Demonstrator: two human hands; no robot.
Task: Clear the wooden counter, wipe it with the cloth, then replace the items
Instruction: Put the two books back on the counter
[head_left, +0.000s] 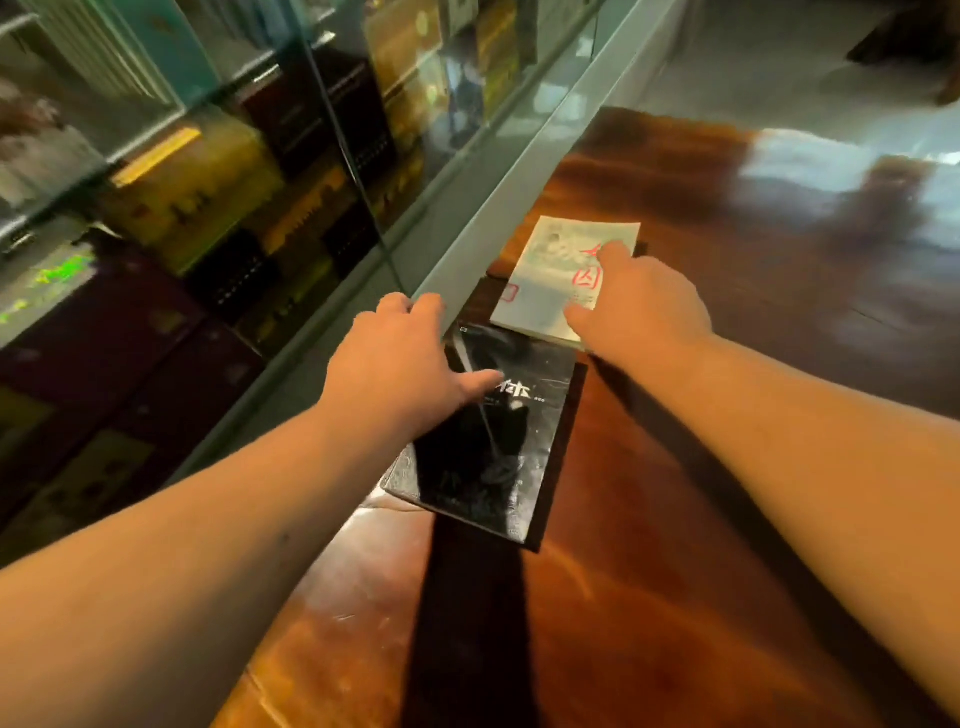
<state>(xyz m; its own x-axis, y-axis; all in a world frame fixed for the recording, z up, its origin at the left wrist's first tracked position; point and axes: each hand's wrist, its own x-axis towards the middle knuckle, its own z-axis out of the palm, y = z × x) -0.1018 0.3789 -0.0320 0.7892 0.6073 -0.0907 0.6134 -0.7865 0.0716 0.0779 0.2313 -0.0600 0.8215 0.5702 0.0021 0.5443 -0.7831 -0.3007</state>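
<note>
On the wooden counter (675, 467), near its left edge, two books lie flat, one beyond the other. The left hand (400, 364) reaches in from seven o'clock, palm down, the forearm bare and stretched long across the view. Its thumb lies out to three o'clock across the glossy cover of the black book (488, 447), while the other fingers curl over the book's far left corner, close to the pale ledge (493, 208) that borders the counter; whether those fingers grip the book's edge or rest on the ledge cannot be told. The right hand (641, 306) comes in from four o'clock, also palm down. Its fingers are loosely spread on the white book (550, 280): the forefinger points to twelve o'clock over the red lettering, and the thumb presses the cover near the book's near edge.

The white book lies at one o'clock from the black book, their corners touching or overlapping slightly. No cloth shows.

At nine to eleven o'clock, behind the ledge, stands a glass cabinet (332, 130). Its shelves hold rows of boxes (208, 197) in yellow, dark brown and teal, packed side by side; the blur hides their labels. The polished wood beyond the books, towards two o'clock, carries bright reflections.
</note>
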